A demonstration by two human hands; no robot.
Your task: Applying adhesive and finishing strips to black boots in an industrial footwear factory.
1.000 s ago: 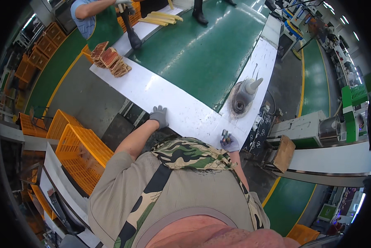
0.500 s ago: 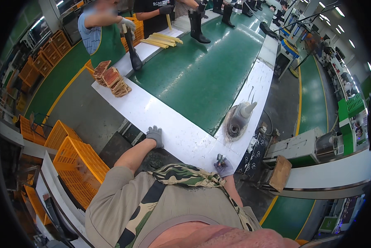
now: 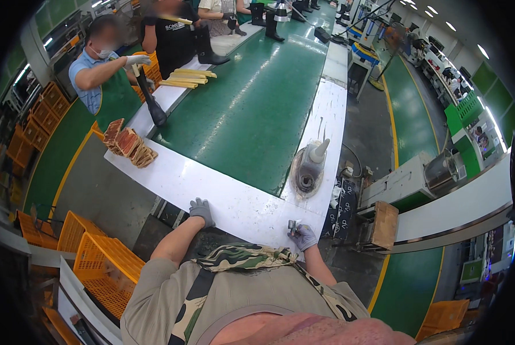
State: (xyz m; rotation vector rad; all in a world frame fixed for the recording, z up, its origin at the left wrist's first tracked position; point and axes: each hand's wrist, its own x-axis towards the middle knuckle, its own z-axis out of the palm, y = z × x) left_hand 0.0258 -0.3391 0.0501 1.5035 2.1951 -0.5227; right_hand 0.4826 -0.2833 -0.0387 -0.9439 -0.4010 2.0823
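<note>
My left hand (image 3: 201, 213), in a grey glove, lies on the near edge of the white tabletop (image 3: 234, 202) with its fingers stretched out and holds nothing. My right hand (image 3: 305, 237), gloved in lighter grey, is closed around a small dark object with a shiny silver part (image 3: 292, 225); its exact kind is too small to tell. Beyond the right hand, a grey squeeze bottle with a pointed nozzle (image 3: 315, 152) stands on the table's right strip, next to a round, stained dish (image 3: 306, 183).
A green conveyor belt (image 3: 240, 115) runs away between the white strips. At the left corner sit stacked brownish blocks (image 3: 132, 146). Across the belt, a co-worker holds a black boot (image 3: 154, 109) near yellow sticks (image 3: 185, 79). Orange crates (image 3: 105, 270) stand at my left.
The view has swung, shifting the scene left and down. Across the belt, a black boot now stands beside the person in black. My left hand stays flat; my right keeps its small object.
</note>
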